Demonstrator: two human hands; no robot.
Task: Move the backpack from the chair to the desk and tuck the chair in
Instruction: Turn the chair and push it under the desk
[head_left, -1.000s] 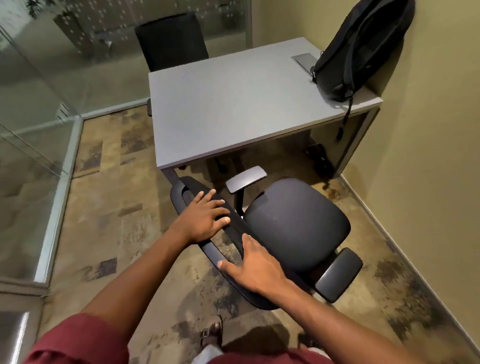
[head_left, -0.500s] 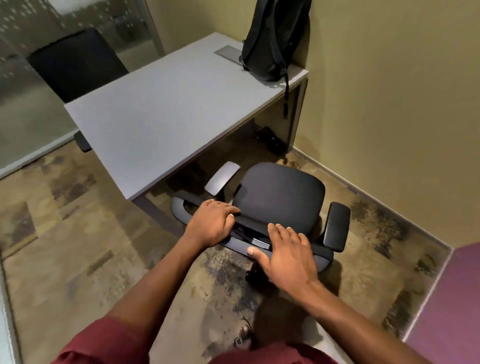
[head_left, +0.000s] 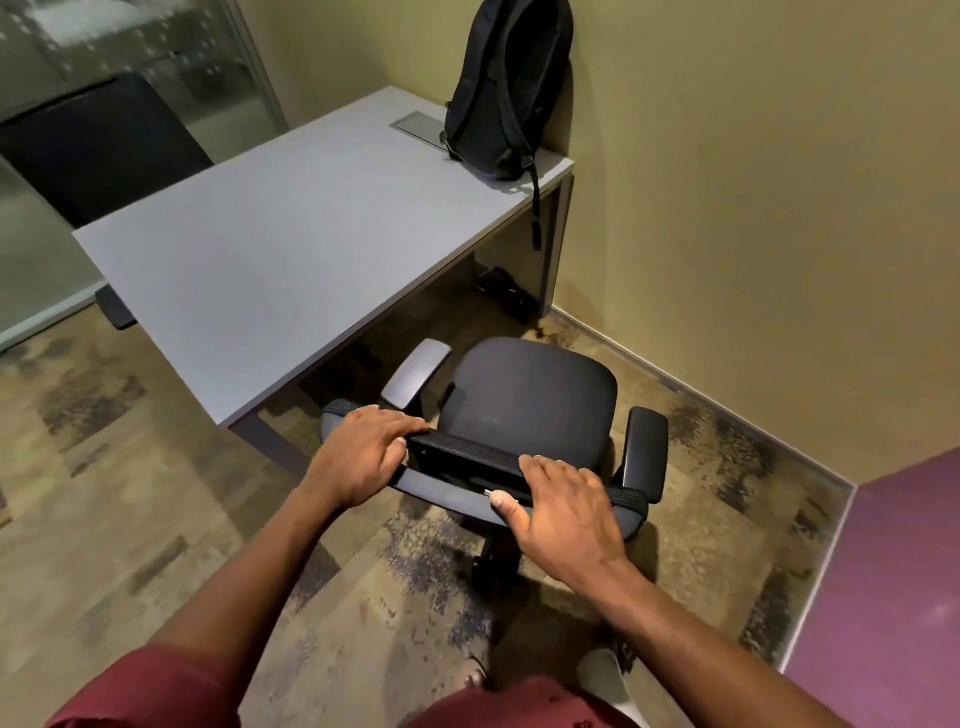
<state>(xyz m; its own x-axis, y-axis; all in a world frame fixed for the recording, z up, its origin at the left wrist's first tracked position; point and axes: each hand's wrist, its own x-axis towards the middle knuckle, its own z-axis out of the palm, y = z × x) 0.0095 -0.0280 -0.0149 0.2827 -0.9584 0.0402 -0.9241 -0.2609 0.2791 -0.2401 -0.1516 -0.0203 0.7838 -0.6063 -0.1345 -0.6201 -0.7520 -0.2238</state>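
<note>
- Backpack (head_left: 511, 88): black fabric, rounded top, stands upright on the far right corner of the desk (head_left: 291, 249) and leans against the wall (head_left: 727, 182); 1 strap hangs over the desk edge.
- Chair (head_left: 530, 405): stands on the floor beside the desk's near corner, its padded, rounded dark seat out in the open. Backrest seen edge-on from above; the base is mostly hidden beneath the seat and hands.
- Left hand (head_left: 363, 457): fingers curled over the backrest's top edge, gripping it.
- Right hand (head_left: 566, 512): fingers laid over the top edge, thumb pressed on the rear face; grips the backrest.
- 2 armrests: the left one grey and glossy, the right one black.
- Desk: flat matte grey top with a rectangular inset panel (head_left: 418, 124) partly hidden by the backpack.
- Second chair (head_left: 98, 150): dark, blurred, behind the desk.
- Carpet (head_left: 130, 493): mottled tan and dark patches.
</note>
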